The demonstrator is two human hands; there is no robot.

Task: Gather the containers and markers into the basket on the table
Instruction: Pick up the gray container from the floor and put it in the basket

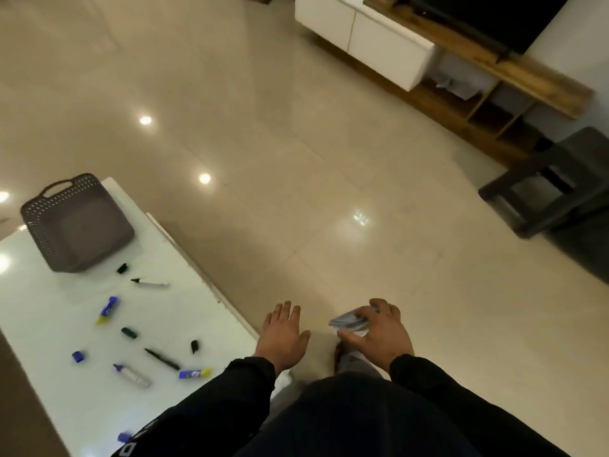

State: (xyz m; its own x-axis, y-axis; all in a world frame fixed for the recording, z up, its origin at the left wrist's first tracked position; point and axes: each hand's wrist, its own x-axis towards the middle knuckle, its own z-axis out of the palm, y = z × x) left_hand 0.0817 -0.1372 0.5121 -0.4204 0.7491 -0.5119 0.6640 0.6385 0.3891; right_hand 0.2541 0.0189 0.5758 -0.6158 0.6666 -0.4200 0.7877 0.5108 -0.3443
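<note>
A grey perforated basket (77, 222) stands on the far part of the white table (39, 311), with nothing showing inside it. Markers lie scattered on the tabletop: a white one (150, 284), a black one (162, 359) and a white one with a purple cap (131, 375). Two blue-and-yellow tubes (107, 310) (195, 373) and loose caps (78, 356) (129, 332) lie among them. My left hand (283, 338) hovers past the table's right edge, fingers straight, holding nothing. My right hand (379, 331) grips a small clear container with a grey lid (348, 322) above the floor.
A shiny beige tiled floor (263, 159) spreads to the right of the table. A white and wood TV unit (428, 61) runs along the far wall. A dark stool (547, 186) stands at the right. My dark-clothed legs fill the bottom of the view.
</note>
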